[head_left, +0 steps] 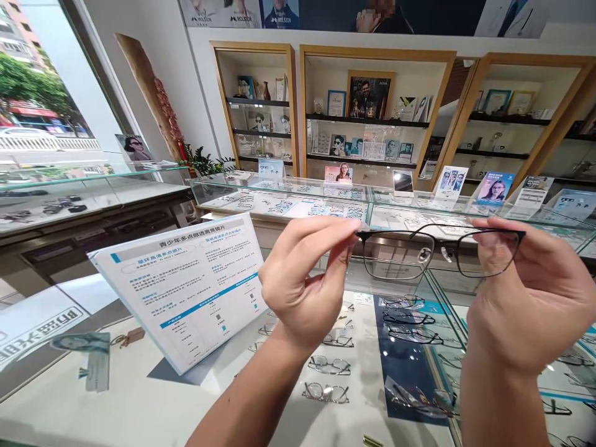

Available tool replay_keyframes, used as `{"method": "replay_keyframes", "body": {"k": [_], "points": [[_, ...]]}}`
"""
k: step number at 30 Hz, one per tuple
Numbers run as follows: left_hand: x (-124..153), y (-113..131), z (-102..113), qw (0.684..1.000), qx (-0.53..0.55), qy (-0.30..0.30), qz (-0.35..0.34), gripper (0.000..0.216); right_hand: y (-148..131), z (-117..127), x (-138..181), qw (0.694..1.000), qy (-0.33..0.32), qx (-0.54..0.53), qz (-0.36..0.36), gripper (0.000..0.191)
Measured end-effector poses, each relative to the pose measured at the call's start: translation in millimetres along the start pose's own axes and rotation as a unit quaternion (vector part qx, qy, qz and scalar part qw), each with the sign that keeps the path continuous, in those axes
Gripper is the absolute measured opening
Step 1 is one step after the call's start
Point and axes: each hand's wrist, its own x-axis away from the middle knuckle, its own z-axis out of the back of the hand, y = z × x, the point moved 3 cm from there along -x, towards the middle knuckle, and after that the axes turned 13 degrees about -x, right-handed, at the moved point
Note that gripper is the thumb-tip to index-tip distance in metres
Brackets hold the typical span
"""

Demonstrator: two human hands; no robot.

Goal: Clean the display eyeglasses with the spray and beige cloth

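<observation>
A pair of black half-rim eyeglasses is held up in front of me, over the glass display case. My left hand pinches the glasses at their left end, near the hinge, with thumb and fingertips. At the other end, my right hand grips the frame, its thumb behind the right lens and its fingers along the top. The clear nose pads show in the middle of the frame. Below the glasses, several dark frames lie in the case on a navy panel, and clear-lensed spectacles lie in rows beside it.
A white printed sign stands tilted at the left. A small photo card lies near it. Further glass counters with eyewear and upright cards run across the back. Wood-framed shelves line the wall; a window is at left.
</observation>
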Motion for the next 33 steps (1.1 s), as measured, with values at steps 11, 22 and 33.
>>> {"method": "replay_keyframes", "body": {"k": [11, 22, 33], "points": [[-2.1, -4.9, -1.5, 0.999, 0.035, 0.018, 0.008, 0.024, -1.8, 2.4, 1.6, 0.999, -0.002, -0.017, 0.038, 0.028], [1.7, -11.6, -1.7, 0.997, 0.024, 0.002, 0.071, 0.013, -2.4, 3.7, 6.6, 0.999, -0.014, -0.035, 0.012, 0.03], [2.6, -18.4, -6.6, 0.991, 0.028, -0.031, 0.126, 0.013, -8.2, -4.0, 11.8, 0.999, -0.034, -0.021, -0.013, 0.027]]}}
